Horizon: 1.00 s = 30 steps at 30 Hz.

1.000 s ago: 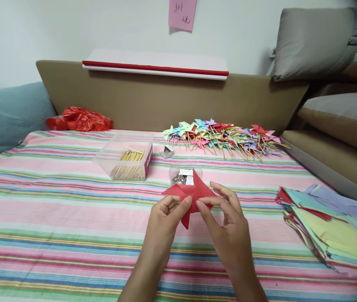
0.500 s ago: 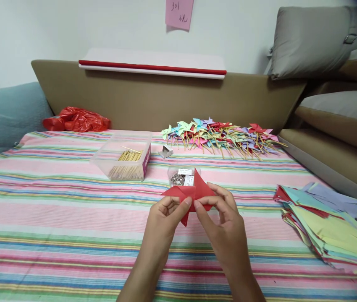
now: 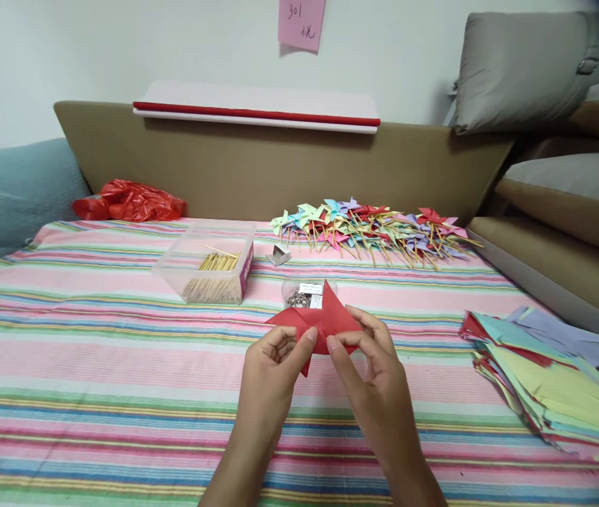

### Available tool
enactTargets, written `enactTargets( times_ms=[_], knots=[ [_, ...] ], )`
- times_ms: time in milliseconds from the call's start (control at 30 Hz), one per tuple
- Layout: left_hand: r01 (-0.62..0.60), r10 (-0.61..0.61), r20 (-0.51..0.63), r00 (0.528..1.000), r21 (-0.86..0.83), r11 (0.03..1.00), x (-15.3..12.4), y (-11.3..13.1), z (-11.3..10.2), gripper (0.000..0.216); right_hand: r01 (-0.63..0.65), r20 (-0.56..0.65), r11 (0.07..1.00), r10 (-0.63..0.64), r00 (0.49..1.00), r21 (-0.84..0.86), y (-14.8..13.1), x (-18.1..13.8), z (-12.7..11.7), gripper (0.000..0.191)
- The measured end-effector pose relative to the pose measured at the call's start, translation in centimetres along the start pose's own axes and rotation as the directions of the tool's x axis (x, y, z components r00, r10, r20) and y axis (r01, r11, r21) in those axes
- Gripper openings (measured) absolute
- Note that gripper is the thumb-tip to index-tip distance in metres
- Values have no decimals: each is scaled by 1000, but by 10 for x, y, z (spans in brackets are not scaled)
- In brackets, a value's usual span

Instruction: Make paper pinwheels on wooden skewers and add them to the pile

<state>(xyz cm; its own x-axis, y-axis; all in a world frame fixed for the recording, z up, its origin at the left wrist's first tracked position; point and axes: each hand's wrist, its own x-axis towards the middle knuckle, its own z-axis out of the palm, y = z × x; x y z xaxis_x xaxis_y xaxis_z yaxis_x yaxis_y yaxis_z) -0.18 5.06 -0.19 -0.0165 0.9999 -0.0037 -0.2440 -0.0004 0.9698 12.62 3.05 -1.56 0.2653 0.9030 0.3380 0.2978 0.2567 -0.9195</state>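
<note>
A red paper pinwheel, without a stick that I can see, is held up between my two hands, its blades folded toward the middle. My left hand pinches it near the centre, thumb in front. On the other side my right hand grips the paper between thumb and fingers. Just behind the pinwheel stands a round clear tub with small metal pins and white labels, partly hidden by the paper. Farther left is a clear plastic box holding many thin wooden sticks.
Finished pinwheels on sticks lie heaped at the back right. A stack of coloured paper is at the right. A small silvery folded piece sits near the tub. A red plastic bag lies back left on the striped cloth.
Both hands have shifted very slightly, and the pinwheel has turned and tilted a little. My left thumb has moved slightly up and left on the paper.
</note>
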Motion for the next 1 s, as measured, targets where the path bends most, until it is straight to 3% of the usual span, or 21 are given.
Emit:
enactTargets(
  times_ms=[133, 367, 633, 867, 933, 1000],
  knots=[
    [-7, 7, -8, 1000, -16, 1000, 1, -1, -2, 35, 10, 48, 999, -8, 999, -42, 1, 1, -2, 19],
    [-14, 14, -5, 1000, -14, 1000, 1, 0, -3, 34, -57, 160, 998, 50, 986, 40, 1, 3, -5, 22],
    [-23, 23, -18, 1000, -4, 1000, 2, 1, -1, 38, -9, 59, 998, 13, 998, -63, 5, 5, -7, 17],
    [-36, 38, -25, 999, 83, 996, 3, 0, -3, 39, -102, 191, 995, 97, 977, 16, 4, 6, -10, 23],
    [-44, 46, -24, 999, 84, 996, 4, 1, -3, 40, -111, 164, 991, 98, 982, 75, 2, 5, -9, 24],
    [-49, 51, -21, 998, 103, 993, 3, 2, -3, 40, -116, 53, 978, 108, 993, 172, -1, 4, -8, 21]
  ],
)
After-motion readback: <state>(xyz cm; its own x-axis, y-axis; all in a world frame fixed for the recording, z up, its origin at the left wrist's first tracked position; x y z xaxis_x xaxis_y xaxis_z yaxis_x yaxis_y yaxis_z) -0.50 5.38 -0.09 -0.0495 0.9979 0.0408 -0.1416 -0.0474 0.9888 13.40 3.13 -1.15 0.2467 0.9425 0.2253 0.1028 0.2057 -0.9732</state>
